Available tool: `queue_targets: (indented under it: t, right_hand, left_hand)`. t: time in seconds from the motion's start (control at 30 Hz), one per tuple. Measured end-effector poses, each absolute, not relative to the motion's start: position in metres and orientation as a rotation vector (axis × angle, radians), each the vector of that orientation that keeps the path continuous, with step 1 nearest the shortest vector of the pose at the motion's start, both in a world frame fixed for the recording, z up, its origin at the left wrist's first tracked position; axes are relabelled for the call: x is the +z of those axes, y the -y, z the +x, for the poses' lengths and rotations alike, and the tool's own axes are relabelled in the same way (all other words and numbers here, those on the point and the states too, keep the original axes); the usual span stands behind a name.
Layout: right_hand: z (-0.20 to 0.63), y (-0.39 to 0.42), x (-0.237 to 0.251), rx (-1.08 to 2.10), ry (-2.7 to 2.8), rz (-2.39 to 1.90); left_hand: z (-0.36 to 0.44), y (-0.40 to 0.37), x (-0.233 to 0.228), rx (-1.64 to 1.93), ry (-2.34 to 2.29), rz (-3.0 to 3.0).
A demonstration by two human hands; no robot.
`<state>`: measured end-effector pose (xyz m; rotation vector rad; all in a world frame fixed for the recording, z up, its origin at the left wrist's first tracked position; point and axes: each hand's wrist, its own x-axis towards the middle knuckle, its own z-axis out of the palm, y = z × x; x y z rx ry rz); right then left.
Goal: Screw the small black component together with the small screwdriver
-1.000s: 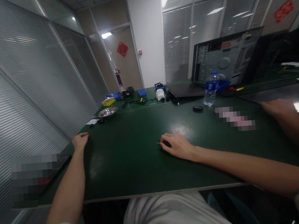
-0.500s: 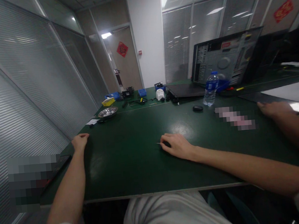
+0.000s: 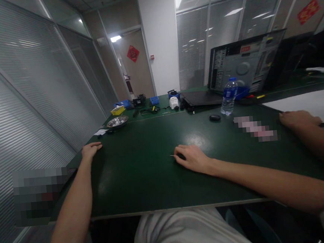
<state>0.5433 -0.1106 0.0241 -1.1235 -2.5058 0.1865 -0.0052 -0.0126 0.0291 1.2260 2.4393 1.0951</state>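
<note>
Left hand (image 3: 90, 150) fingers now uncurled flat on table (image 3: 144, 182), right hand (image 3: 191, 158) unmoved, grip covering small dark tool (image 3: 179, 156).

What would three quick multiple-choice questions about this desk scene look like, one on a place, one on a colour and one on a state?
1. Where does the clear plastic water bottle with the blue label stand?
A. on the far part of the dark green table, in front of the grey computer case
B. beside the left hand
C. on the floor

2. What colour is the small plastic bin next to the round metal bowl?
A. red
B. yellow
C. white

3. How is the right hand placed?
A. raised in the air
B. palm down on the table over a small dark tool with a thin tip
C. gripping the bottle

Answers: 1 A, the bottle stands just before the case. 2 B, the bin is bright yellow. 3 B, the tool's tip pokes out past the fingers.
</note>
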Motion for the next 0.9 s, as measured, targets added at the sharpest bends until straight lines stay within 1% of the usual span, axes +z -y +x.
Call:
queue_targets:
  t: [0.17,0.33,0.47,0.6,0.73,0.9]
  right_hand:
    - [0.542,0.111,0.025,0.187,2.510,-1.146]
    - [0.542,0.111,0.026,0.198,2.520,-1.160]
    - [0.542,0.110,0.025,0.186,2.509,-1.138]
    - [0.542,0.110,0.023,0.175,2.509,-1.112]
    - [0.542,0.110,0.023,0.160,2.513,-1.101]
    - [0.542,0.112,0.024,0.130,2.527,-1.089]
  left_hand:
    - [0.046,0.001,0.032,0.975,-2.104,1.484]
    - [0.123,-0.005,0.029,0.781,-1.709,1.754]
    - [0.198,0.019,0.029,0.587,-1.198,2.021]
    - [0.259,0.052,0.032,0.533,-0.869,2.152]
    - [0.284,0.068,0.029,0.569,-0.772,2.199]
    - [0.284,0.069,0.023,0.604,-0.793,2.155]
